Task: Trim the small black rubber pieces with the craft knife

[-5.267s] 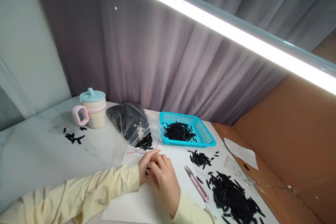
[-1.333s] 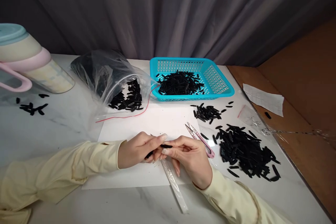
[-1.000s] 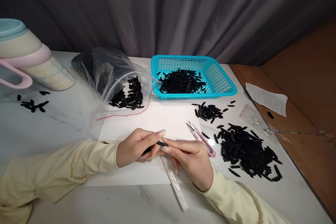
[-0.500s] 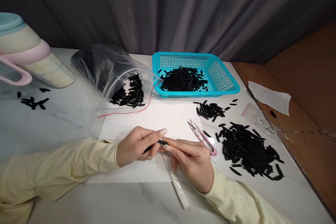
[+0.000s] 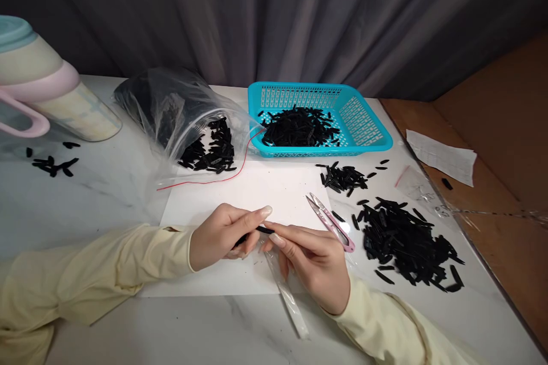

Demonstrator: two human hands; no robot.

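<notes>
Above a white sheet of paper (image 5: 192, 211), my left hand (image 5: 220, 236) is closed around black pieces partly hidden by its fingers. A small slim black piece (image 5: 264, 230) shows between the two hands. My right hand (image 5: 319, 262) pinches the near end of that piece between thumb and forefinger. Just right of my right hand lie pink-handled thread snips (image 5: 329, 221), blades apart. Under the hands a narrow clear plastic strip (image 5: 291, 308) runs toward the table's front. What the pieces are for cannot be made out.
At the back stands a blue basket (image 5: 372, 125) with black pieces, beside an open clear plastic bag (image 5: 171, 102) of more. Loose piles (image 5: 406, 245) lie at right. A tumbler (image 5: 51, 80) stands at left; a small clear bag (image 5: 422, 191) and cardboard (image 5: 492, 199) are at right.
My hands stay almost in place; the black piece has turned slightly between the fingers. My right fingers have shifted a little on it. The view has moved slightly.
</notes>
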